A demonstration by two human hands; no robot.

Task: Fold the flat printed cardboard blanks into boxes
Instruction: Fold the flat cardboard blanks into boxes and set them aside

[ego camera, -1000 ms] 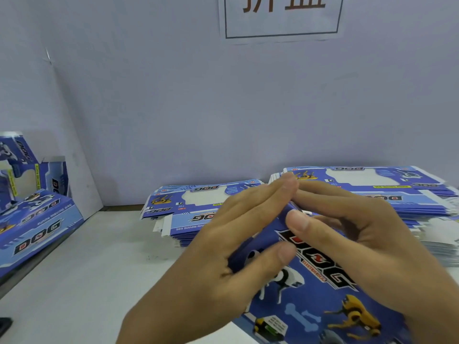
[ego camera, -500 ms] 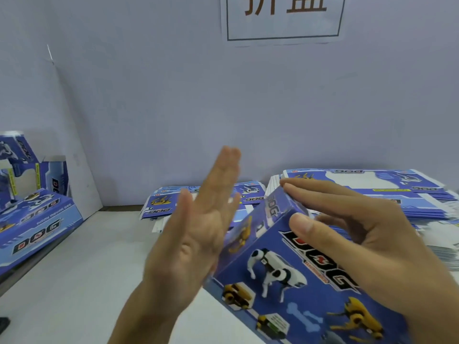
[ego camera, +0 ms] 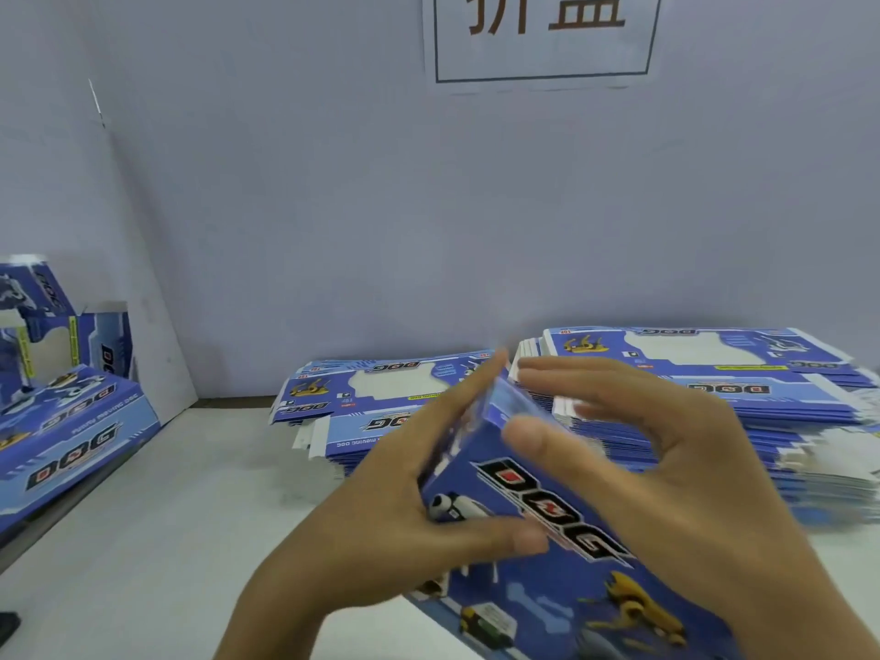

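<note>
White tabletop [ego camera: 157, 531] lies open at left, while the left hand [ego camera: 390, 507] presses flat and the right hand [ego camera: 666, 473] pinches the box [ego camera: 562, 554] end, stacked blanks [ego camera: 714, 373] crowding behind.

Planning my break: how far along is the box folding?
Done: folded blue printed boxes sit at the left. In hand: left hand and right hand hold a blue dog-print box by its end. Left: two stacks of flat blanks, so plenty.

Box [ego camera: 562, 540] end — blurred, fingers [ego camera: 595, 373] too.
</note>
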